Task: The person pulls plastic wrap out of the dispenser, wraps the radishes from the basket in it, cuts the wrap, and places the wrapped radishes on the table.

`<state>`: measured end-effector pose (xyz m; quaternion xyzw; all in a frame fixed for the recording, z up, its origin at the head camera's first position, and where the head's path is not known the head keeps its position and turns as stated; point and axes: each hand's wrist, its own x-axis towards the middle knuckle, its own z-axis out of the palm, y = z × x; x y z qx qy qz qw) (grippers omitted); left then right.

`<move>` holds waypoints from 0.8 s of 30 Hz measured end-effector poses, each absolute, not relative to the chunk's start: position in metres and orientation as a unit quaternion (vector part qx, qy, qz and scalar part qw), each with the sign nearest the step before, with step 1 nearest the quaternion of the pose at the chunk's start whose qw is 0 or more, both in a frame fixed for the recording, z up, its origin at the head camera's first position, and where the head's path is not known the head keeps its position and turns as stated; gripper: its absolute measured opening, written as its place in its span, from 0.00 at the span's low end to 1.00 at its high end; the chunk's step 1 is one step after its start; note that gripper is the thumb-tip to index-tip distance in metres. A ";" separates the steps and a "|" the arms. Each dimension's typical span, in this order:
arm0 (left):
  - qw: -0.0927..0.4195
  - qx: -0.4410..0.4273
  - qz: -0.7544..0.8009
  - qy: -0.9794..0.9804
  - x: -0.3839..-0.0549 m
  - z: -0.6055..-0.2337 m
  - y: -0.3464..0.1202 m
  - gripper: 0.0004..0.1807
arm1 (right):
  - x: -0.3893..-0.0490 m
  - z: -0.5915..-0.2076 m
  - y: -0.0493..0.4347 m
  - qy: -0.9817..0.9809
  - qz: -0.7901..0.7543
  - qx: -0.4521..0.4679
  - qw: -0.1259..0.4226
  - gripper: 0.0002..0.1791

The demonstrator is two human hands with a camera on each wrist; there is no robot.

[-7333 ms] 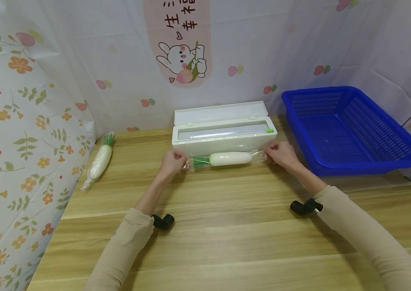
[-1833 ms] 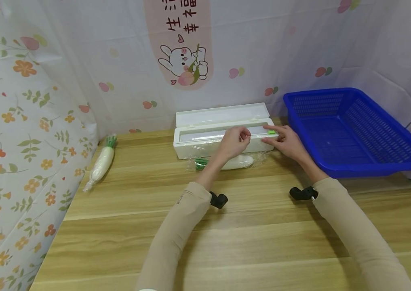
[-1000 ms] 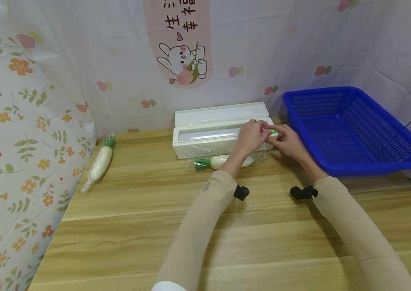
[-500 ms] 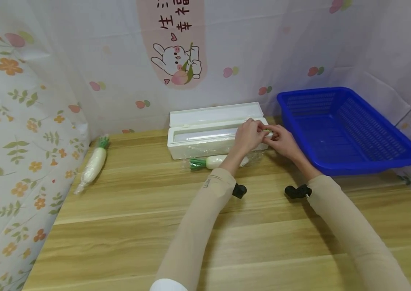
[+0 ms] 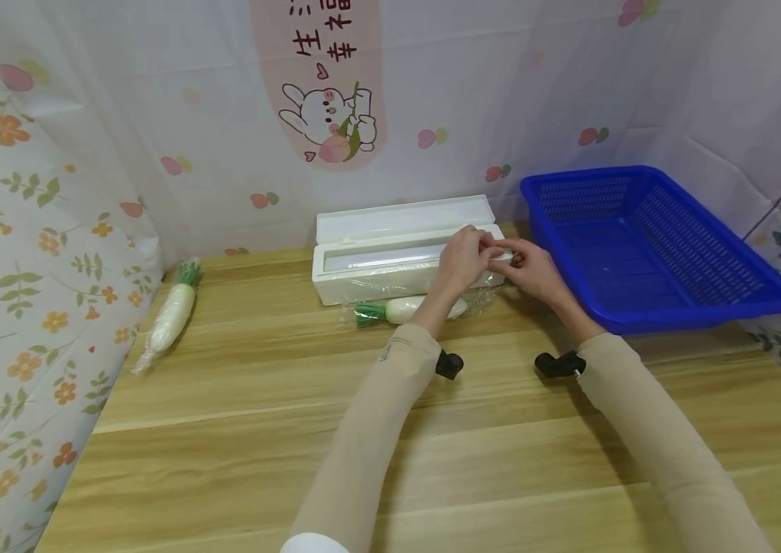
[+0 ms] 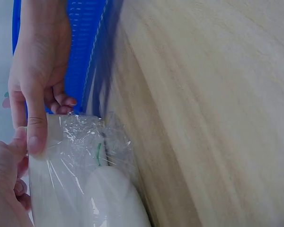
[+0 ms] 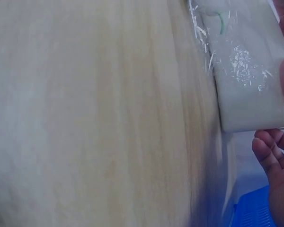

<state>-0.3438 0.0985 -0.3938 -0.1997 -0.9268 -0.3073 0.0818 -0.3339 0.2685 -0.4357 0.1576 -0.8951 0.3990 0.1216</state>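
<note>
A long white cling film box (image 5: 352, 286) stands at the back with its lid raised and a roll inside. My left hand (image 5: 461, 259) reaches over its right end, fingertips pinching the small green slide cutter, now mostly hidden. The right hand (image 5: 535, 270) grips that same end; its thumb (image 6: 36, 135) lies on the front face and other fingers curl by the end wall. Clear film (image 7: 241, 66) clings over the front of the box. Against it, a white radish (image 5: 404, 309) with green tops lies on the table in film, partly covered by my left wrist.
Another wrapped white radish (image 5: 172, 316) lies at the table's left edge. A blue plastic basket (image 5: 680, 316) stands close to my right hand, beside the box. Behind everything hangs a patterned cloth (image 5: 210, 115).
Both hands have gone from the film ends beside the radish up to the box's right end. The left hand slid rightward onto the green cutter; in the last second the hands barely moved.
</note>
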 end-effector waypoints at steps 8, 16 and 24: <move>0.107 -0.218 -0.299 -0.923 -0.342 -0.396 0.093 0.11 | -0.332 -0.433 0.264 -0.898 0.399 0.133 0.130 0.26; 0.117 -0.237 -0.267 -0.927 -0.340 -0.396 0.081 0.10 | -0.334 -0.435 0.263 -0.894 0.405 0.144 0.128 0.25; 0.132 -0.250 -0.260 -0.923 -0.339 -0.397 0.056 0.10 | -0.334 -0.434 0.262 -0.884 0.420 0.149 0.140 0.24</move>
